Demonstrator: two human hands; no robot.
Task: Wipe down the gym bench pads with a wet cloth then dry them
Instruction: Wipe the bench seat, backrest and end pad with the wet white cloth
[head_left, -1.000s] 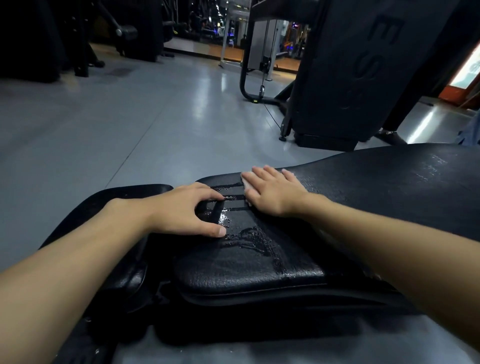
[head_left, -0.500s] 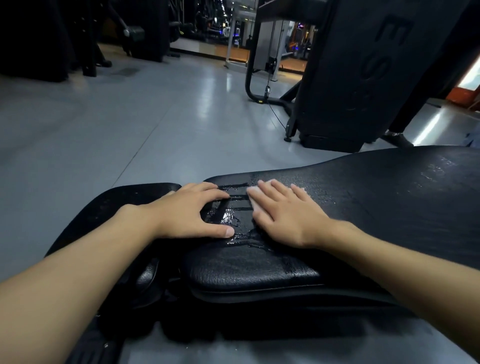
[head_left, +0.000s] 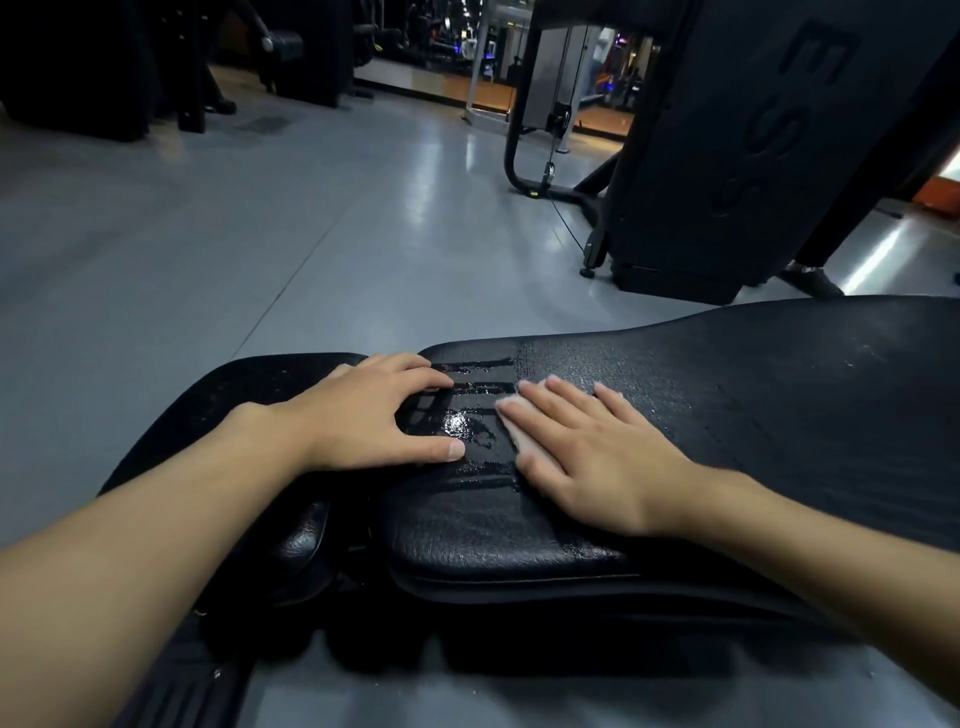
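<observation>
While your right hand (head_left: 587, 457) lies flat, straight fingers pressing the pale cloth (head_left: 519, 434) onto the long bench pad (head_left: 753, 405) near its left end, your left hand (head_left: 374, 415) rests just beside it, loosely arched, holding nothing, fingertips by the wet streaks (head_left: 467, 422).

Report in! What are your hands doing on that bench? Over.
Left hand resting on the pad, empty. Right hand flat, pressing the cloth on the pad. Wet streaks between them. Nothing blocking.
</observation>
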